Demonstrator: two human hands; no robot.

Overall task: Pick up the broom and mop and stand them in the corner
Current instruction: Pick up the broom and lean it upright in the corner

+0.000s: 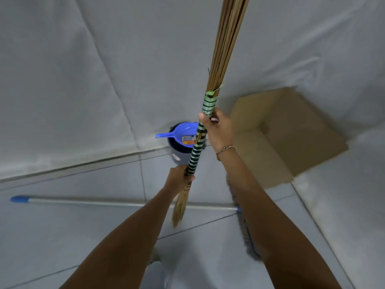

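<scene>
The broom (225, 51) is a bundle of thin tan sticks with a handle wrapped in green and white bands. It is held nearly upright in mid-air, its sticks running out of the top of the frame and a short tuft hanging below. My left hand (179, 174) grips the low end of the wrapped handle. My right hand (216, 128) grips it higher up, just under the sticks. The mop (104, 202) lies flat on the tiled floor behind my arms, with a white pole, a blue cap at the left and a grey fringed head (245, 232) partly hidden by my right forearm.
A dark bucket (181, 151) with a blue dustpan (179, 132) on top stands at the foot of the white wall, right behind the broom. An open cardboard box (287, 134) sits on the floor to the right, by the corner.
</scene>
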